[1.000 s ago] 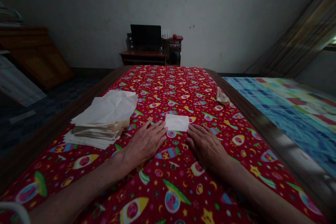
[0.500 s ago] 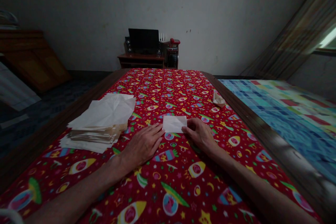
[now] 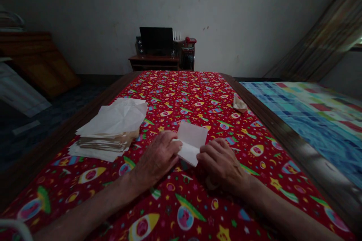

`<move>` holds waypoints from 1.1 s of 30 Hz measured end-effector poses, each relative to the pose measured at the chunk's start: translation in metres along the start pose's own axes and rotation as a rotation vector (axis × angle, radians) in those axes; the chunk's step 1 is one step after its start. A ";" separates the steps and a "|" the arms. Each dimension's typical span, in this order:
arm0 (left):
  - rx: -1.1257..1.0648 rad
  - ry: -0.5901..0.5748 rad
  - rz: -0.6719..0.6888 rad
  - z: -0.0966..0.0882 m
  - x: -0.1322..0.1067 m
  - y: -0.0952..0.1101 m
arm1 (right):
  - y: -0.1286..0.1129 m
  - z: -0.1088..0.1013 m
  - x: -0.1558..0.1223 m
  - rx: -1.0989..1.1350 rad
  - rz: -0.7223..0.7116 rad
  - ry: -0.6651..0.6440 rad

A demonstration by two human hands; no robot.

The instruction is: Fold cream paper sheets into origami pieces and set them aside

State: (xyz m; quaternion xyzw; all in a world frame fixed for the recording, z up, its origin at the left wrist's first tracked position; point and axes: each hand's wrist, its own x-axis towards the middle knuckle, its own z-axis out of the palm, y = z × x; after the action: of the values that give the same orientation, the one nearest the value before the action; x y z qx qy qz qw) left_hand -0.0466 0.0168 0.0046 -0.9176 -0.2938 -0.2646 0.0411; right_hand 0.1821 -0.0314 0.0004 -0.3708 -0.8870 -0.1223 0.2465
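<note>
A small folded white paper is lifted off the red patterned tablecloth, partly opened like a booklet. My left hand pinches its left edge with curled fingers. My right hand grips its right lower edge, fingers closed. A stack of white and tan paper sheets lies to the left of my left hand. A small folded paper shape sits near the table's right edge.
A wooden table rim borders the cloth. A bed with a blue checked cover lies on the right. A low cabinet with a dark screen stands against the far wall. Wooden furniture is at left.
The paper lay flat on the cloth with my hands beside it; now both hands have picked it up, drawn it nearer and opened its fold.
</note>
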 end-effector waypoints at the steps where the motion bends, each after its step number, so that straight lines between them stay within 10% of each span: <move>1: -0.005 -0.040 0.017 0.000 0.000 0.003 | -0.003 -0.002 -0.001 0.011 -0.023 -0.054; 17: -0.227 -0.066 -0.086 0.009 -0.008 0.013 | 0.015 0.010 -0.002 0.575 0.371 -0.075; 33: -0.391 -0.118 -0.390 0.014 0.002 0.008 | 0.010 0.013 -0.007 0.320 0.375 0.005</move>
State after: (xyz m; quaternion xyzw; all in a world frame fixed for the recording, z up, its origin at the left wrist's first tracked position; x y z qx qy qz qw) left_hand -0.0341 0.0145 -0.0055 -0.8479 -0.4102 -0.2654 -0.2057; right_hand 0.1892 -0.0232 -0.0144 -0.4849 -0.8101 0.0666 0.3228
